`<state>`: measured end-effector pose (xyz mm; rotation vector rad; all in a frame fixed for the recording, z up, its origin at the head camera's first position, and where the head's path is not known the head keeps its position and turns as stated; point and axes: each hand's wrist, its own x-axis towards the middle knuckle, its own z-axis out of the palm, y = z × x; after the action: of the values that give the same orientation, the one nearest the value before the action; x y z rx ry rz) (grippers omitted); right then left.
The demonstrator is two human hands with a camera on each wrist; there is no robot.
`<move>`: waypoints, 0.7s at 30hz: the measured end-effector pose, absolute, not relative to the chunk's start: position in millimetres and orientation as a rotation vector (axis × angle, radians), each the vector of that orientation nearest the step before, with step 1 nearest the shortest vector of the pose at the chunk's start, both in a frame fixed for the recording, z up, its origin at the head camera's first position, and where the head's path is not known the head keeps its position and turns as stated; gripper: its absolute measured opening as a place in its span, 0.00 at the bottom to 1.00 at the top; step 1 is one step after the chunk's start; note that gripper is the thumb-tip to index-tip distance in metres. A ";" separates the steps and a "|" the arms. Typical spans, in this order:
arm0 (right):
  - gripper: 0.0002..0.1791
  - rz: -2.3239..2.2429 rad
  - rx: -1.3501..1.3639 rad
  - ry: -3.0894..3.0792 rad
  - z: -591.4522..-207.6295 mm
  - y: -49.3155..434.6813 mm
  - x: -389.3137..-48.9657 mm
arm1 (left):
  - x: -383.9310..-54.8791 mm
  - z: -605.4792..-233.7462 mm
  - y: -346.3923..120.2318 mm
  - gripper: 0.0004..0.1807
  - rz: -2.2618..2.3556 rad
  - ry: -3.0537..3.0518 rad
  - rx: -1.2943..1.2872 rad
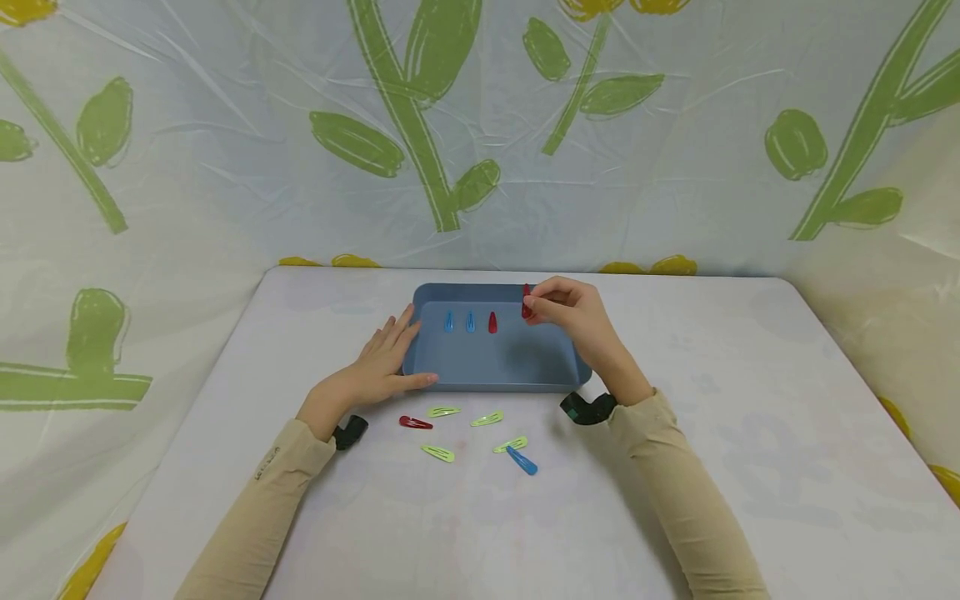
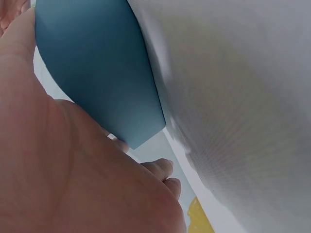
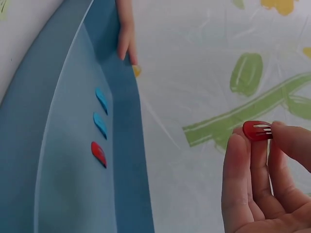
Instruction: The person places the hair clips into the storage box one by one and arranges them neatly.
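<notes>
A red snap hair clip [image 3: 257, 130] is pinched between the thumb and fingers of my right hand [image 1: 573, 312], above the right part of a blue-grey tray [image 1: 480, 386]. Inside the tray, toward its far side, two blue hair clips [image 1: 449, 322] and a red hair clip [image 1: 492, 322] lie in a row. My left hand [image 1: 382, 362] rests with spread, straight fingers against the tray's left edge, its thumb at the near rim. In the left wrist view the tray's outer wall [image 2: 97, 68] is beside the palm.
In front of the tray, on the white table [image 1: 375, 533], lie several green hair clips [image 1: 438, 453], a red clip [image 1: 416, 422] and a blue clip [image 1: 522, 461] that overlaps a green one. A leaf-patterned sheet [image 1: 247, 167] hangs behind the table.
</notes>
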<state>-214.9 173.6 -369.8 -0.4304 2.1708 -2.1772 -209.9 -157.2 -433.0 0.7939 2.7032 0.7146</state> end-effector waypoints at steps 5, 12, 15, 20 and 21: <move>0.06 -2.221 -0.356 2.103 -374.4 177.0 -219.0 | -210.0 -435.4 -158.2 0.57 0.752 2.703 0.815; 0.04 -2.298 -0.261 1.971 -379.7 182.6 -223.8 | -210.9 -437.2 -158.8 0.57 0.728 2.706 0.812; 0.04 -2.312 -0.203 1.940 -380.9 184.2 -225.4 | -210.2 -435.2 -158.4 0.57 0.719 2.704 0.802; 0.04 -2.314 -0.116 1.916 -383.5 186.8 -227.9 | -209.6 -432.6 -157.8 0.56 0.711 2.701 0.793; 0.04 -2.314 -0.106 1.913 -384.1 187.1 -228.2 | -209.8 -432.7 -157.7 0.56 0.706 2.701 0.790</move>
<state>-228.2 187.1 -384.1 -0.1056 1.9128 -2.3136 -209.8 -157.7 -432.7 0.7904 2.7005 0.7065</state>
